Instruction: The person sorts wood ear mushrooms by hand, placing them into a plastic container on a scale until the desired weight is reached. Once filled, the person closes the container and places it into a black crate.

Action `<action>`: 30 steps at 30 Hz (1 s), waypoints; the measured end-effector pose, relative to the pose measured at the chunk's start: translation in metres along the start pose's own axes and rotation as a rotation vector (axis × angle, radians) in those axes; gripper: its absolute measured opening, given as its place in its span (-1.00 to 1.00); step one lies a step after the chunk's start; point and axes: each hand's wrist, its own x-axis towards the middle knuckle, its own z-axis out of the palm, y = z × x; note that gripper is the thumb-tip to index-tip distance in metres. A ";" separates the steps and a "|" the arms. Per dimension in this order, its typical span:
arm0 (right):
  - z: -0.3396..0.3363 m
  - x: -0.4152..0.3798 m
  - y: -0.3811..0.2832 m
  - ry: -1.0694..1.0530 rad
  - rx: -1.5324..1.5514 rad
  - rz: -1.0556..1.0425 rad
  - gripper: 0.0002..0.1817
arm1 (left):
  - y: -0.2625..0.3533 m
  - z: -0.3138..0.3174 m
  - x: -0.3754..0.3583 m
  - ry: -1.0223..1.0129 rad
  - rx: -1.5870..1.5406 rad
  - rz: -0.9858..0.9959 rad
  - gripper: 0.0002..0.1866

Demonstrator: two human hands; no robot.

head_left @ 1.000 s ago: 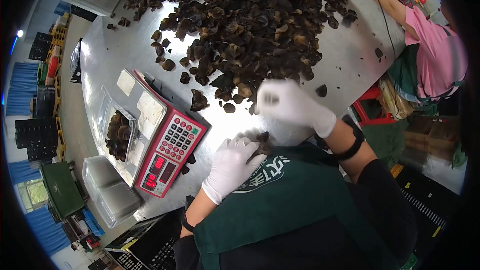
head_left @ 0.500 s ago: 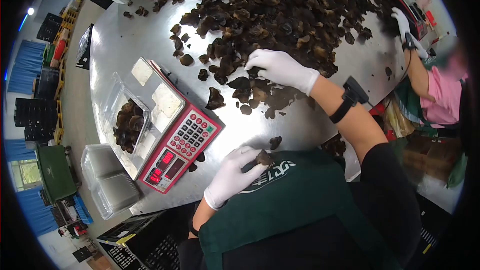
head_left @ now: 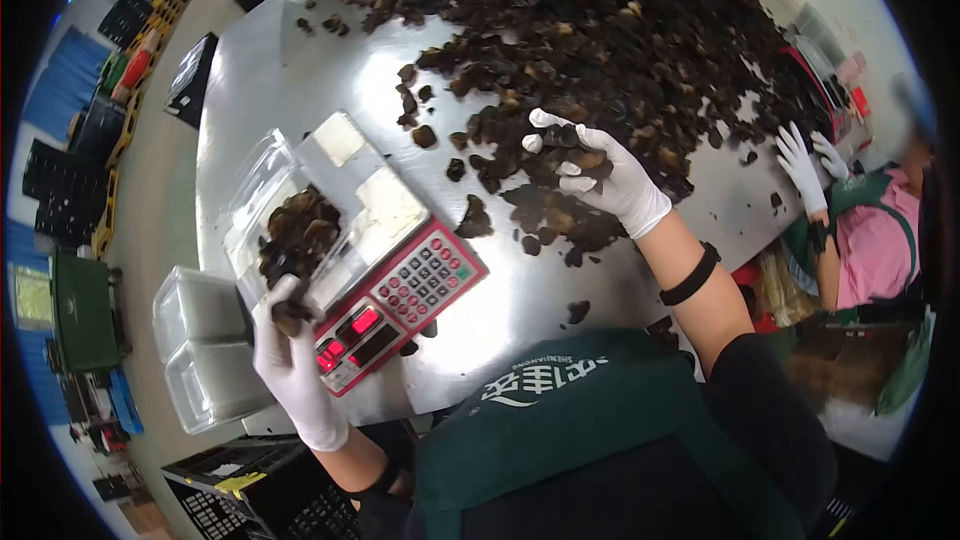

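Note:
My left hand (head_left: 292, 380), in a white glove, pinches a dark wood ear mushroom piece (head_left: 291, 314) at the near end of a clear plastic container (head_left: 262, 172). Inside that container lies a heap of wood ear mushrooms (head_left: 303, 228), and it rests on a red digital scale (head_left: 430, 278) with lit red digits. My right hand (head_left: 628, 190), also gloved, is turned palm up with its fingers curled around a few wood ear mushroom pieces (head_left: 572, 158). It hovers over the near edge of a large mushroom pile (head_left: 600, 40).
Stacked clear containers (head_left: 205, 350) stand left of the scale on the metal table (head_left: 270, 70). A black crate (head_left: 265, 485) sits below the table edge. At the right, a co-worker's gloved hands (head_left: 800, 165) are near another red scale (head_left: 815, 80). Loose mushroom pieces (head_left: 475, 217) are scattered about.
My left hand has moved left from my apron to the container with its mushroom piece. My right hand has lifted and turned palm up, now holding pieces. The view has shifted slightly.

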 end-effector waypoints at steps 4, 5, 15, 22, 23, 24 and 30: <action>0.032 0.042 0.020 -0.030 0.119 0.110 -0.45 | -0.027 -0.037 0.035 0.214 0.348 0.152 -0.61; 0.040 0.053 0.025 0.008 0.092 0.142 -0.45 | -0.025 -0.034 0.045 0.201 0.387 0.228 -0.58; 0.183 0.170 0.097 -0.180 -0.983 0.011 -0.49 | -0.051 -0.029 0.039 0.049 0.672 0.157 -0.28; 0.164 0.208 0.171 -0.789 -1.904 -0.521 -0.26 | -0.067 -0.034 0.043 0.122 0.337 0.122 -0.21; 0.163 0.207 0.169 -0.794 -1.898 -0.519 -0.26 | -0.068 -0.035 0.043 0.122 0.328 0.133 -0.20; 0.174 0.205 0.159 -0.763 -1.861 -0.520 -0.26 | -0.069 -0.036 0.043 0.122 0.318 0.143 -0.19; 0.161 0.194 0.106 -0.423 -1.572 -0.525 -0.48 | -0.054 -0.046 0.051 0.159 0.369 0.148 -0.13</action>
